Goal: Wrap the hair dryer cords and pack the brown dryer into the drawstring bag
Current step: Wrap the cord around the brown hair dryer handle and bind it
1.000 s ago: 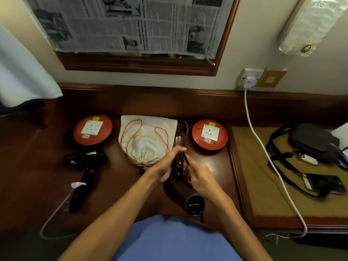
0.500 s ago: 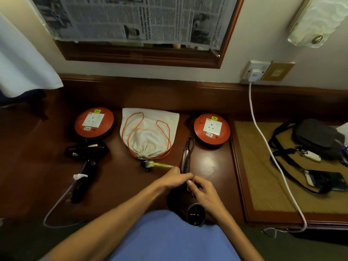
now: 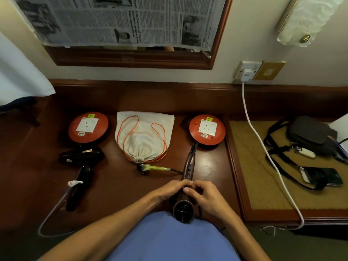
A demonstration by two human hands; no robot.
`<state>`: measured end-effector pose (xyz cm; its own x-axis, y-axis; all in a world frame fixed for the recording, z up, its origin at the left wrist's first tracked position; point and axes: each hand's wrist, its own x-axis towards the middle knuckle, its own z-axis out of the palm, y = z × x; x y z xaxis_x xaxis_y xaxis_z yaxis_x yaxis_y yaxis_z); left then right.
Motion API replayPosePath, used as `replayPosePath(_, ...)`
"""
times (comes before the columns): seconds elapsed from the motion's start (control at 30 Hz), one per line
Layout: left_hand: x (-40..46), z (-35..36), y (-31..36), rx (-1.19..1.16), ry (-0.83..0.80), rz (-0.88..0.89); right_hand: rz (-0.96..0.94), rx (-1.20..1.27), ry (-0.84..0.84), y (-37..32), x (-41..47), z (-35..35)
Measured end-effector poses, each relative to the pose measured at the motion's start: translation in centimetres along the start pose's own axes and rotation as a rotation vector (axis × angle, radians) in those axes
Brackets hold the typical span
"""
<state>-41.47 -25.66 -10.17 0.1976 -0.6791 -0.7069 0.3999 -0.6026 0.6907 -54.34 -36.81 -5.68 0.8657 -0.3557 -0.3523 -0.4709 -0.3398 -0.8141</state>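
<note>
— So, where is the brown dryer (image 3: 185, 196)?
— At the counter's (image 3: 122, 185) front edge, barrel toward the person, handle pointing at the right red socket reel (image 3: 207, 131).
— And the hands?
— Left hand (image 3: 174, 191) and right hand (image 3: 205, 197) both clench the body where handle meets barrel.
— The bag?
— Drawstring bag (image 3: 143, 136) lies flat near the back edge, black dryer (image 3: 81, 157) to its left.

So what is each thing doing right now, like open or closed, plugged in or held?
Brown dryer: lying on the desk, held by both hands.
Left hand: grips the dryer.
Right hand: grips the dryer.
Drawstring bag: lying flat, mouth cinched shut.
Black dryer: lying untouched, cord loose.
White plug: in the wall socket.
</note>
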Motion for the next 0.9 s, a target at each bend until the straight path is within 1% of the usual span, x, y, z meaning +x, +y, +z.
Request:
replayPosePath(0.07, -0.3, 0.1, 0.3, 0.026, 0.012, 0.017, 0.02, -0.091, -0.089, 0.1, -0.1, -0.8)
replayPosePath(0.13, -0.6, -0.1, 0.6, 0.038, 0.022, 0.036, 0.052, -0.123, -0.214, 0.6, -0.5, -2.4)
replayPosePath(0.2, -0.5, -0.4, 0.7, 0.102, 0.008, 0.055, 0.042, -0.125, -0.264, 1.2, -1.0, -4.0)
replayPosePath(0.27, -0.4, -0.4, 0.6, 0.146, -0.019, 0.071, 0.02, -0.154, -0.228, 1.9, -1.1, -4.4)
replayPosePath(0.4, -0.2, 0.2, 0.8, 0.196, -0.099, 0.076, 0.018, -0.161, -0.117, 2.2, -0.5, -2.9)
replayPosePath(0.47, -0.1, 0.3, 0.9, 0.207, -0.089, 0.064, 0.011, -0.189, -0.101, 2.3, -0.2, -2.8)
replayPosePath(0.53, -0.1, 0.1, 1.0, 0.215, -0.066, 0.056, 0.003, -0.181, -0.124, 2.3, -0.2, -3.1)
replayPosePath(0.67, -0.4, -0.2, 1.0, 0.211, -0.073, 0.032, -0.041, -0.199, -0.201, 1.9, -0.9, -3.7)
replayPosePath(0.9, -1.0, 0.3, 1.5, 0.246, -0.084, 0.039, -0.091, -0.201, -0.214, 1.3, -1.6, -3.9)
